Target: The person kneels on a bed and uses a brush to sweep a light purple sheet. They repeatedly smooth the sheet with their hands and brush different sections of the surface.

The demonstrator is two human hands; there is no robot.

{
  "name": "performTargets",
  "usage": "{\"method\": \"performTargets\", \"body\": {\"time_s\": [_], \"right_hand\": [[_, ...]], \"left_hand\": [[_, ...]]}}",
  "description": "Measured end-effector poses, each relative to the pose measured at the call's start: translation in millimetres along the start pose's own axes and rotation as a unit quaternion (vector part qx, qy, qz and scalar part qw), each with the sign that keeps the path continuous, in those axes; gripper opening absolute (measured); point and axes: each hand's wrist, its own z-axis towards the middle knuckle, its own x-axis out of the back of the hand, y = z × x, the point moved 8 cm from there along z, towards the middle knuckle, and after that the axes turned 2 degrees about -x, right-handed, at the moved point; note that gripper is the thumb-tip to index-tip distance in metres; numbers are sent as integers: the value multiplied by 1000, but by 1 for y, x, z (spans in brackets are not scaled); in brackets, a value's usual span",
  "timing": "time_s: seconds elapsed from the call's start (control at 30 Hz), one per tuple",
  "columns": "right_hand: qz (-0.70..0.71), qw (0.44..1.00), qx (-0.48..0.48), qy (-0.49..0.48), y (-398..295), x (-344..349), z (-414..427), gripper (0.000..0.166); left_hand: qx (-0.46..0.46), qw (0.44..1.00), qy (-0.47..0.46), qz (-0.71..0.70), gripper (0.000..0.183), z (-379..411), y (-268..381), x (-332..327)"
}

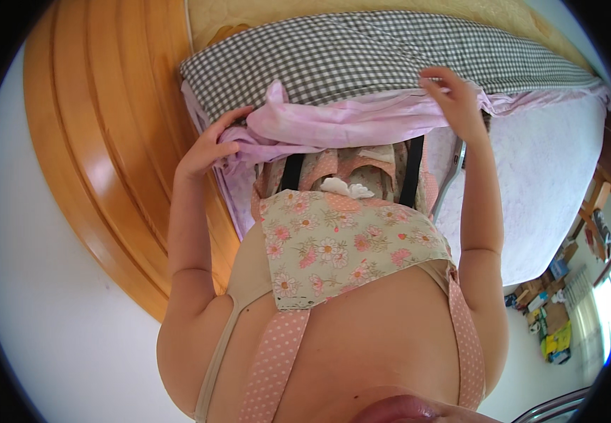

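A pink-lilac cloth (pixel 348 124) lies gathered in a long fold before me, along the near edge of a black-and-white gingham cloth (pixel 332 58) spread across the bed. At the cloth's left end is my left hand (pixel 215 140), fingers curved around a bunched part, thumb resting on it. My right hand (pixel 451 100) is at the cloth's right part, palm turned inward, thumb and fingers apart; whether it touches the cloth is unclear. Below the fold, the floral apron (pixel 348 243) hangs over my front.
A curved wooden headboard (pixel 115 132) stands at the left. A pale lilac sheet (pixel 527 185) covers the bed at the right. A grey metal-looking bar (pixel 451 177) shows beside my right forearm. Boxes and bags (pixel 548 312) are heaped on the floor at the far right, near a window.
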Motion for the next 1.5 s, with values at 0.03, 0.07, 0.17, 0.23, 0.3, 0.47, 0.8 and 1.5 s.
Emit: {"method": "performTargets", "body": {"time_s": [0.03,0.07,0.17,0.23,0.3,0.47,0.8,1.5], "right_hand": [[28,996,18,-85,-19,-32,5,34],[29,987,47,-153,-41,-63,4,35],[-33,942,108,-316,-78,-122,1,33],[-54,922,132,-361,-88,-134,5,29],[-36,921,148,-358,-99,-132,13,25],[-89,972,200,-83,-147,-58,35,22],[-34,821,519,235,-271,-17,86,14],[-168,948,252,-97,-89,-196,111,39]], "left_hand": [[10,1000,-9,-9,93,-1,-1,-3],[2,1000,-16,-7,90,-4,0,-5],[-12,999,6,-37,89,-2,-4,-5],[-9,996,5,-91,80,-6,-8,-2],[28,988,43,-143,84,-8,-18,1],[-5,979,5,-202,66,-10,-27,5],[-27,976,33,-215,74,-10,-42,8],[-31,885,294,-359,40,-32,-80,24]]}}
